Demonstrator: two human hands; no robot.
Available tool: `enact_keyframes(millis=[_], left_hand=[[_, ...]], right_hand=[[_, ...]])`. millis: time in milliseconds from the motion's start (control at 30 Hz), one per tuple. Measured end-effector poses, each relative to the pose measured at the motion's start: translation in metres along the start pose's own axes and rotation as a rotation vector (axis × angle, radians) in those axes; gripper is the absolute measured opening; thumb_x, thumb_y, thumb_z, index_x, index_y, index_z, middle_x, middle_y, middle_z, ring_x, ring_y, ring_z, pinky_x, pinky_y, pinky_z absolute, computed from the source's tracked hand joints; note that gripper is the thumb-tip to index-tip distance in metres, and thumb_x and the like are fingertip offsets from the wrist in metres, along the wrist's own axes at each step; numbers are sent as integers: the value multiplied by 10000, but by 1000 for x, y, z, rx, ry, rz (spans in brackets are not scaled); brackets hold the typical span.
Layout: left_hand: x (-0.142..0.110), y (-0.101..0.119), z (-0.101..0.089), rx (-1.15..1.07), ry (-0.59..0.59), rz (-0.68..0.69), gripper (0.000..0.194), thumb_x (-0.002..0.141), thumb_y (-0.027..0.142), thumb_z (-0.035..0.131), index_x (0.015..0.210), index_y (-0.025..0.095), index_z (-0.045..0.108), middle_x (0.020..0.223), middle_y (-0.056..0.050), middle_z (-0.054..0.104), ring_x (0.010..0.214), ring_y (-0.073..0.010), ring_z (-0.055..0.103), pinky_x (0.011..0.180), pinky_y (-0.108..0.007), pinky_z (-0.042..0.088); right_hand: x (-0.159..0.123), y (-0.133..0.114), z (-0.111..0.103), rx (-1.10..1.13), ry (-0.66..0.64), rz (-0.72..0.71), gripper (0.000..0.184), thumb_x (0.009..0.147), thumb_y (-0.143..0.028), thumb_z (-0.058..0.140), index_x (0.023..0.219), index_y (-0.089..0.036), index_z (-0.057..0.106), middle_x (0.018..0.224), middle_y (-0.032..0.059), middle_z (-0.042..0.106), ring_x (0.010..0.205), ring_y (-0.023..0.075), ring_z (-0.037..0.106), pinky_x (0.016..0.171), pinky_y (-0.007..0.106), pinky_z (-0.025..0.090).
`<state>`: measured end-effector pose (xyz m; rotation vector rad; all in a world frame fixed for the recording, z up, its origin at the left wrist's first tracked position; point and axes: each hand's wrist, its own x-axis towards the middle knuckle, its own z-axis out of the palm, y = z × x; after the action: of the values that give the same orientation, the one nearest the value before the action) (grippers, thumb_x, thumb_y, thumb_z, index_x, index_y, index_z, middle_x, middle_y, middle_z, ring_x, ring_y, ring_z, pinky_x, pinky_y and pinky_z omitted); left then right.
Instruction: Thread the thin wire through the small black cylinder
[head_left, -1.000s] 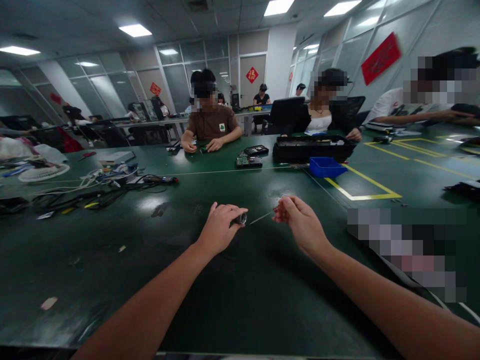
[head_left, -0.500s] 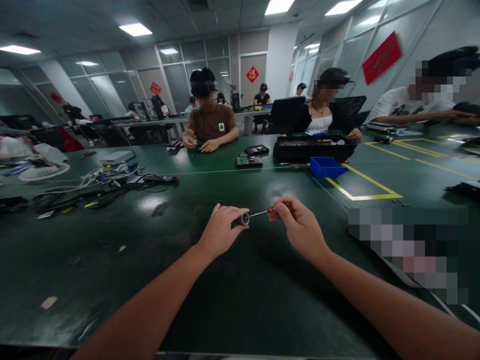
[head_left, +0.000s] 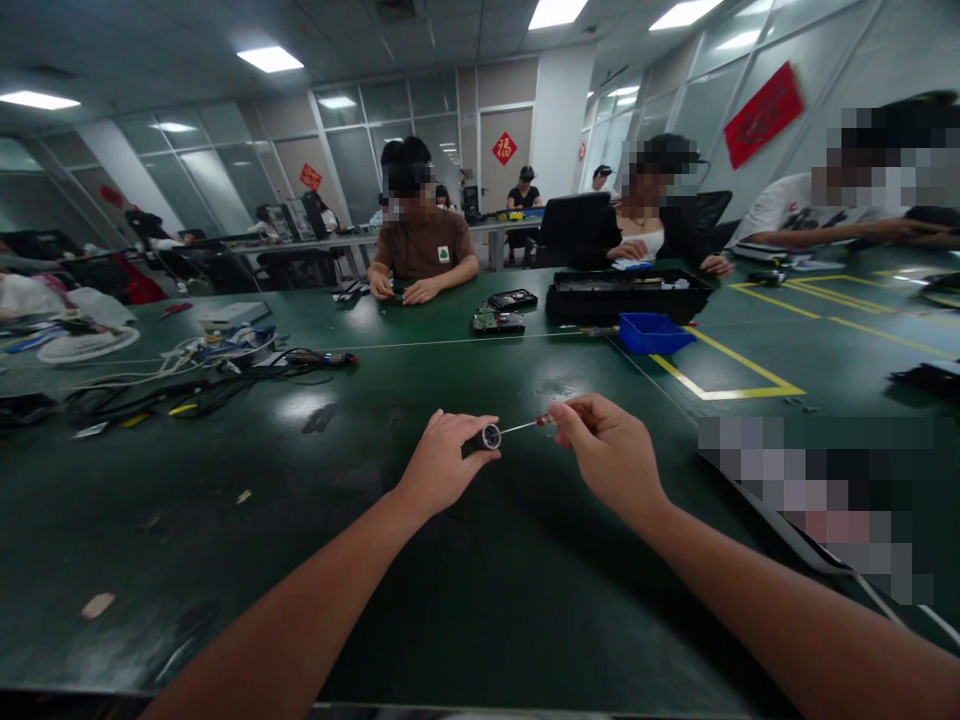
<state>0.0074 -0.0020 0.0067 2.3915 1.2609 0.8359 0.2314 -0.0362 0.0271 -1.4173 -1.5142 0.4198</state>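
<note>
Between the thumb and fingers of my left hand (head_left: 442,460) is a small dark cylinder (head_left: 489,437) with a silvery round end turned to the right. My right hand (head_left: 606,445) is closed around the reddish handle of a thin screwdriver (head_left: 519,427). Its metal shaft points left, and the tip is at the rim of the cylinder's end. Whether the tip sits inside cannot be made out. Both hands are above the dark green table (head_left: 480,610).
Cables (head_left: 202,395) lie at the left. Ahead are hard drives (head_left: 499,318), a blue bin (head_left: 654,334) and a long black tray (head_left: 630,297). A person in a brown shirt (head_left: 424,250) sits opposite; others sit at the right. Something pixelated (head_left: 810,510) lies right of my arm.
The screwdriver's tip has come up to the cylinder's end, which has turned slightly more towards me. More of the red handle shows. Across the table, a co-worker's hand has risen above the black tray.
</note>
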Motion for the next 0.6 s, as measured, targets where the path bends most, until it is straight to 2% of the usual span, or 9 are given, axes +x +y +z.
enact_keyframes(millis=[267,600], left_hand=[[0,-1,1,12,-4,-4,411,894,330,693,1294,304,603,1264,-23,665,1216,-236,564,1196,-584,218],[-1,0,1,22,-15,0,414,905,351,676,1310,310,594,1285,-24,656,1232,-236,561,1204,-592,209]], right_hand=[[-2,0,0,-14,14,-39,365,938,-540,559,899,-211,711,660,18,689,584,178,625,539,290,427],[-1,-3,-2,-34,6,-17,362,953,-521,541,882,-209,711,659,19,684,576,179,616,536,299,423]])
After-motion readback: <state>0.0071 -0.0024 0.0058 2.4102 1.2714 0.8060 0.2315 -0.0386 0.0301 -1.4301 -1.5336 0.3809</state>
